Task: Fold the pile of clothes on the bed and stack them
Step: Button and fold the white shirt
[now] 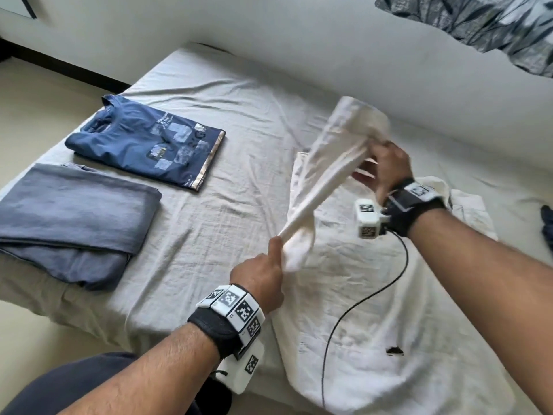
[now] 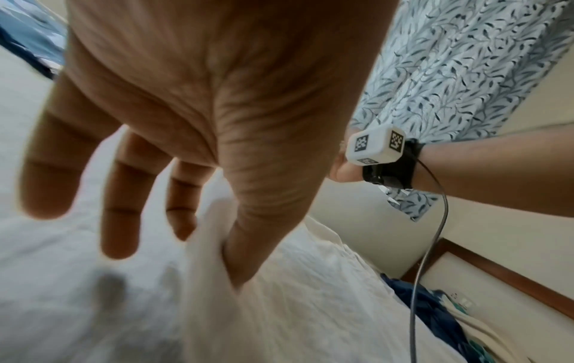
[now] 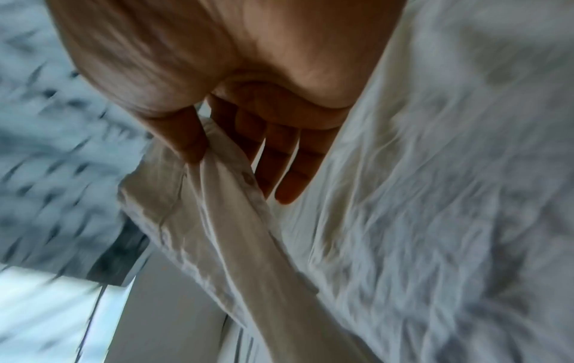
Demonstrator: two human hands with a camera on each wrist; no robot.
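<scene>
A cream long-sleeved shirt lies spread on the right half of the bed. Its sleeve is lifted and stretched above the shirt between both hands. My left hand pinches the sleeve's near end between thumb and forefinger, the other fingers loose. My right hand pinches the far part by the cuff under its thumb, the fingers straight beside the cloth. On the left lie a folded navy printed T-shirt and a folded grey-blue garment, side by side.
The bed has a wrinkled pale grey sheet. A white wall runs along its far side. A leaf-patterned curtain hangs at the top right. A dark blue garment shows at the right edge. A black cable trails across the shirt.
</scene>
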